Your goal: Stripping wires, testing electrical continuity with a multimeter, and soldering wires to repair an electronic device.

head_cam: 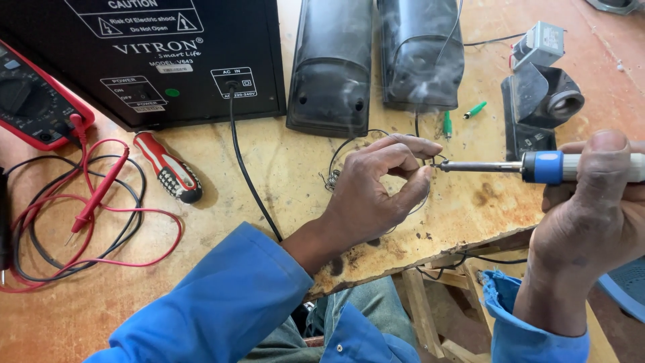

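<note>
— Right, what are the two hands doing?

— Left hand (376, 191) is curled, thumb and forefinger pinched together on a thin wire (435, 161) just above the wooden bench (282, 161). Right hand (591, 215) is wrapped shut around the handle of a soldering iron (537, 166), thumb lying along the top of the pale grip, next to its blue collar.

— And the iron's tip?

— It lies level, pointing left, with the tip meeting the pinched fingertips where the wire is held. Thin smoke drifts up from there, in front of the two black speaker housings (376, 57).

— Where does the wire run?

— It loops back behind the left hand in a thin coil on the bench; I cannot tell where it ends.

— What else is about?

— A large black amplifier box (154, 60) at the top left, its black mains cable (248, 181) trailing toward the blue sleeve. A red-and-white screwdriver (168, 168) lies beside it. Further left, a red multimeter (33, 101) with red and black probe leads (101, 222) tangled in loops. Two small green plugs (463, 115) lie near the right speaker, and a black transformer part (541, 101) sits beyond the iron.
</note>
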